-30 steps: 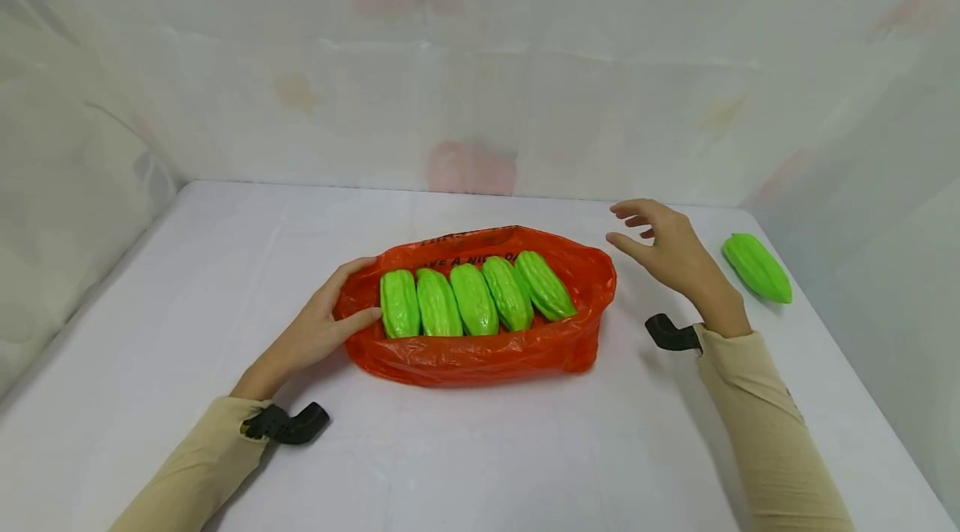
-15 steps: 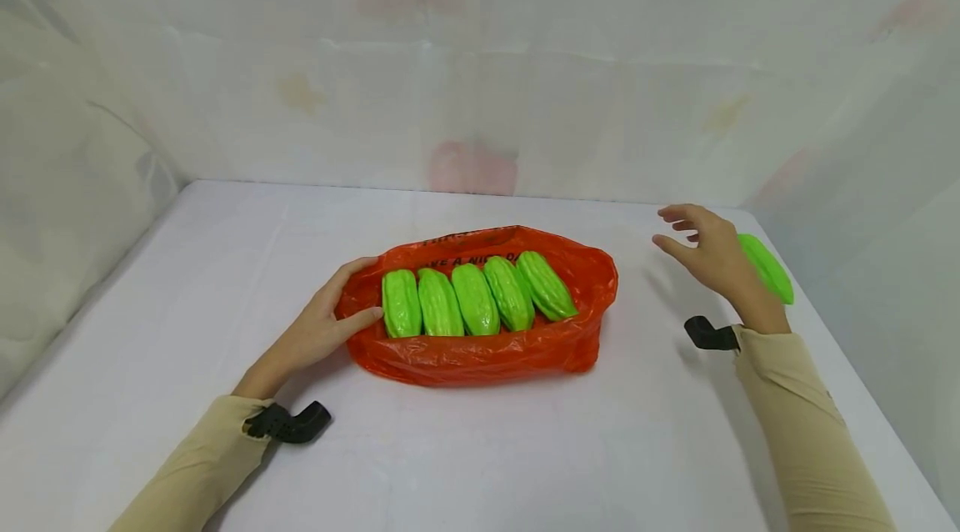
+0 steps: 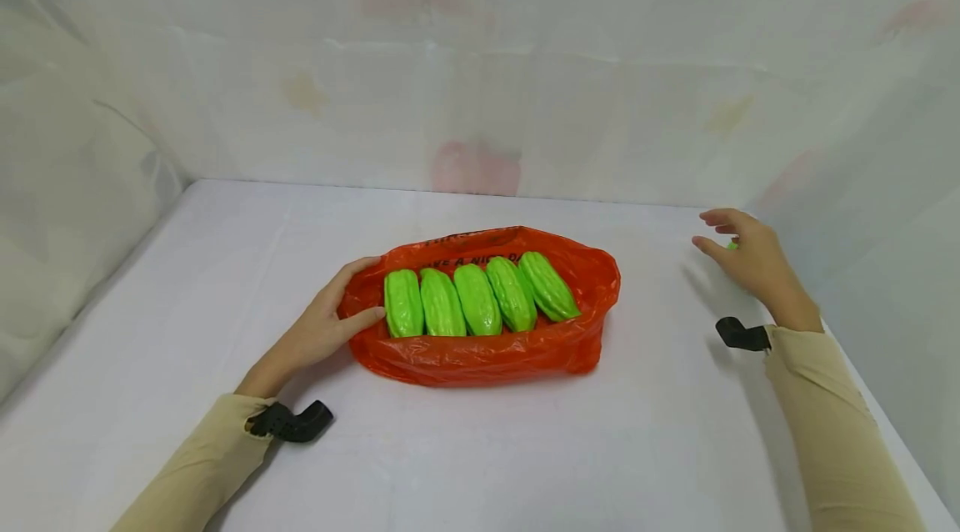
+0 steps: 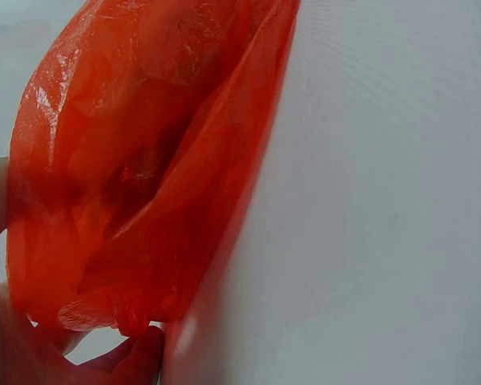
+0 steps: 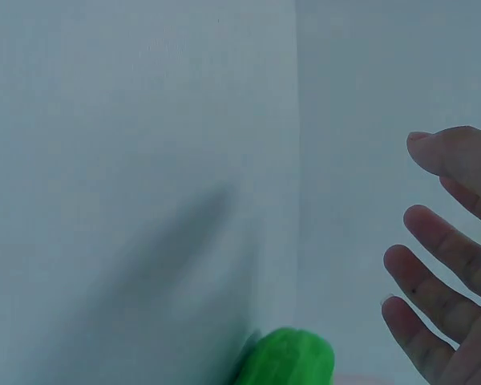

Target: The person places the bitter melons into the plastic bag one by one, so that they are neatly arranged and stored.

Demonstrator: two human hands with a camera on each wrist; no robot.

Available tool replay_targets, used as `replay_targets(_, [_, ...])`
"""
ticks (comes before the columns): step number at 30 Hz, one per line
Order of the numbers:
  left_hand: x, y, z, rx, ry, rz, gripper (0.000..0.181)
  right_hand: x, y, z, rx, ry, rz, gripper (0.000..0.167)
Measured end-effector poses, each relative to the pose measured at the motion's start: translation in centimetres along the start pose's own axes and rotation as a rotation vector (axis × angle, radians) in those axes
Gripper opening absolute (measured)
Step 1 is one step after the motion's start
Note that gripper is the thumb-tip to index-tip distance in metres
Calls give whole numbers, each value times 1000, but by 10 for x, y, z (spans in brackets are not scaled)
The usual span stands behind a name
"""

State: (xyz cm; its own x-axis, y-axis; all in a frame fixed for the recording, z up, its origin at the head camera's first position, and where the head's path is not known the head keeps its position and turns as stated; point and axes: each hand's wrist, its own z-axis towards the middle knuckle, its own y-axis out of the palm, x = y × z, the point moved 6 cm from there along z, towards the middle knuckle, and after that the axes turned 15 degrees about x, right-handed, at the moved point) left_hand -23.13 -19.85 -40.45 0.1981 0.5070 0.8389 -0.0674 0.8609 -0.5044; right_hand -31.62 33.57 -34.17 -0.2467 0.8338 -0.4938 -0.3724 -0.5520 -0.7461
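Observation:
A red plastic bag (image 3: 480, 363) lies on the white table with its mouth spread wide. Several bright green, ridged bitter melons (image 3: 477, 300) sit side by side inside it. My left hand (image 3: 318, 330) holds the bag's left end, thumb at the rim near the leftmost melon; the left wrist view shows red film (image 4: 144, 104) beside my fingers. At the far right, my right hand (image 3: 753, 259) hovers with fingers spread and nothing in its grasp. Behind it, one more bitter melon (image 5: 289, 361) is mostly hidden in the head view and partly visible in the right wrist view.
White patterned cloth (image 3: 480, 82) rises behind the table, with more cloth walls (image 3: 75, 140) along both sides. The white tabletop (image 3: 480, 465) extends in front of the bag. A black wrist mount (image 3: 292, 422) sticks out from each sleeve.
My right hand has travelled right, from beside the bag to over the lone bitter melon, which it now mostly covers. The left hand and the bag have stayed in place.

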Motion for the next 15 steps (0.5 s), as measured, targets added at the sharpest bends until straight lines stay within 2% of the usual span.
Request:
replay_targets(12, [-1,0,0,-7,-9,-18,65,33,-13,-5,-10,115,-26,46])
replay_targets(15, [-2,0,1,-4,-8,-10,65,38,-14,-6,-15,123,-33,46])
